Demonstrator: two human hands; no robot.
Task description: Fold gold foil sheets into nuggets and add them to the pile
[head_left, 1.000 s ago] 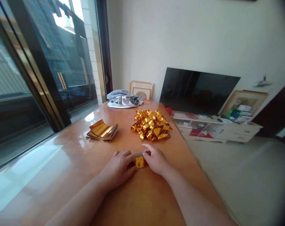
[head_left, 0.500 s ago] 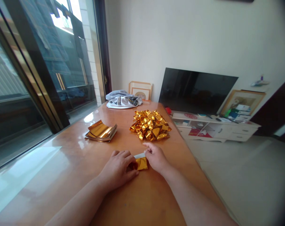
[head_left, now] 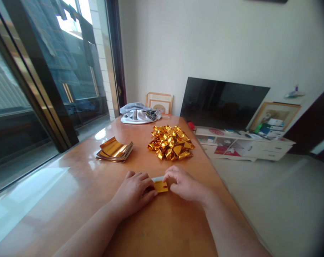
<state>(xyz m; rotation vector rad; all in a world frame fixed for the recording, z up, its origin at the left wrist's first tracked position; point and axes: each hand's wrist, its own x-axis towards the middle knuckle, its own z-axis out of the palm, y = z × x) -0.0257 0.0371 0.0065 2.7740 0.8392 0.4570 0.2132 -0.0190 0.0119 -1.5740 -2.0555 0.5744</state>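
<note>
A small piece of gold foil paper (head_left: 160, 186) lies on the wooden table (head_left: 162, 228) between my hands, its white underside showing along the far edge. My left hand (head_left: 133, 192) lies palm down with its fingertips pressing the paper's left side. My right hand (head_left: 186, 185) curls over the paper's right end, thumb and fingers pinching it. Beyond them sits a heap of folded gold foil shapes (head_left: 170, 142). A stack of flat gold foil sheets (head_left: 114, 149) lies to the left of the heap.
A bundle of grey and white cloth (head_left: 139, 115) and a picture frame (head_left: 160, 102) are at the table's far end. Glass sliding doors (head_left: 44, 82) run along the left. A dark television (head_left: 223, 103) on a white low cabinet (head_left: 244, 144) stands right of the table.
My right hand has shifted down and right, its fingers now curled over the paper's right end. The gold piece looks flatter and narrower. My left hand has hardly moved.
</note>
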